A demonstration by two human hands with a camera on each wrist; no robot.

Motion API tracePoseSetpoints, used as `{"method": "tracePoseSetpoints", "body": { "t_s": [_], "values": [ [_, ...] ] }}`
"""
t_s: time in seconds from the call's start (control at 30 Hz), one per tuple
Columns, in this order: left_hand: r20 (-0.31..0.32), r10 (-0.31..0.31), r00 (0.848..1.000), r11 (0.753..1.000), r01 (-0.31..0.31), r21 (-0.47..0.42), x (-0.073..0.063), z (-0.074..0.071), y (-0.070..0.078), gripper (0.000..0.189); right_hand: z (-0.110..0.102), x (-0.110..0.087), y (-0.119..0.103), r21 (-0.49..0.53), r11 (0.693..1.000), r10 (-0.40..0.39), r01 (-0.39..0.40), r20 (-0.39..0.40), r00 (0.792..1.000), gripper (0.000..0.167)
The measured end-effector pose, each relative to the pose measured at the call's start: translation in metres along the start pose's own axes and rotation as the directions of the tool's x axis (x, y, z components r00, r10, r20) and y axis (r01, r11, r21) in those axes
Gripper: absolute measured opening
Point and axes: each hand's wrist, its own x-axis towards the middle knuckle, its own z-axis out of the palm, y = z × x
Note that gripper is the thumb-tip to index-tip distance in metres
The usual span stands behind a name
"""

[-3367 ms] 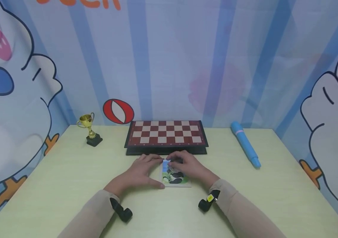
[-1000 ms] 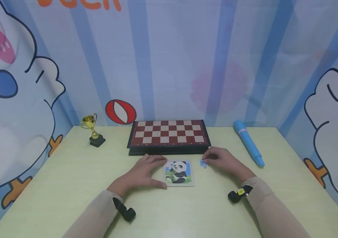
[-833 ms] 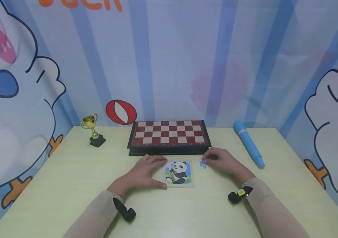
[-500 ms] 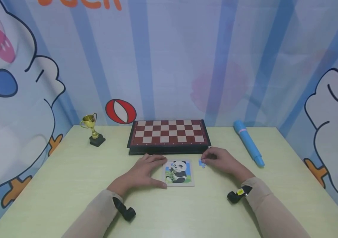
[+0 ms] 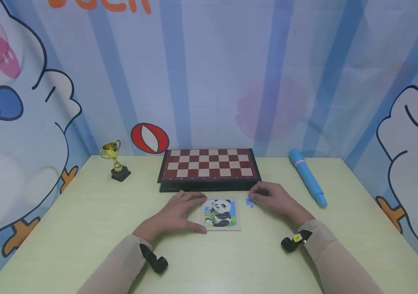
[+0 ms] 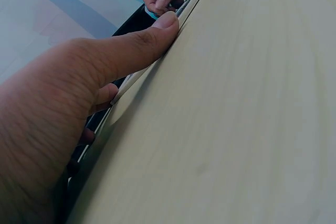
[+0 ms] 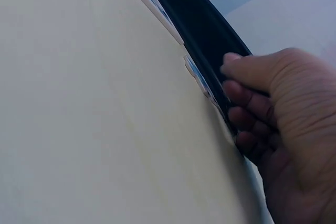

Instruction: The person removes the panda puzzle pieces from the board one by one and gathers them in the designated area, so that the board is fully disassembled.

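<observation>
A small square panda jigsaw puzzle (image 5: 221, 216) lies flat on the table in the head view, with a pale patch in its upper left corner. My left hand (image 5: 174, 214) spans its left side, thumb at the near corner and forefinger at the far one. To the right of the puzzle, my right hand (image 5: 273, 198) pinches the edge of a blue jigsaw piece (image 5: 250, 203) at table level, its other fingers curled under. From the right wrist, that jigsaw piece (image 7: 198, 80) shows edge-on beside the thumb; the fingertips' contact is partly hidden.
Just beyond the puzzle sits a folded chessboard (image 5: 209, 167) with dark sides. A gold trophy cup (image 5: 112, 159) stands at the back left. At the back right lies a blue cylindrical stick (image 5: 307, 177). A striped cartoon curtain (image 5: 212, 81) hangs behind the table.
Since the oldest frame, my right hand has gone from over the puzzle to the jigsaw piece at its right. Over the last second, hand and piece shifted slightly left; my left hand stayed put.
</observation>
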Motion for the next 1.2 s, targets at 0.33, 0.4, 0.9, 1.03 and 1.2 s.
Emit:
{"method": "tracePoseSetpoints", "body": {
  "t_s": [0.33,0.4,0.9,1.03,1.2],
  "values": [
    [-0.010,0.011,1.000,1.000,-0.011,0.001,0.002,0.005,0.000,0.103,0.028,0.003,-0.036,0.061,0.978,-0.201,0.202,-0.014,0.979,0.014],
    [-0.009,0.010,1.000,1.000,-0.010,0.005,0.002,0.005,0.000,0.103,0.037,0.008,-0.044,0.033,0.963,-0.269,0.269,0.011,0.963,0.013],
    [-0.016,0.023,1.000,1.000,-0.023,0.018,0.000,0.003,-0.003,0.103,0.072,0.027,-0.069,-0.093,0.963,-0.241,0.252,0.118,0.963,0.012],
    [-0.027,0.029,0.999,0.999,-0.029,0.016,0.001,0.002,-0.002,0.102,0.072,0.027,-0.072,-0.105,0.968,-0.217,0.228,0.109,0.970,0.011],
    [-0.029,0.032,0.999,0.999,-0.031,0.019,0.001,0.002,-0.003,0.103,0.073,0.026,-0.072,-0.112,0.970,-0.205,0.217,0.106,0.973,0.009]
  ]
}}
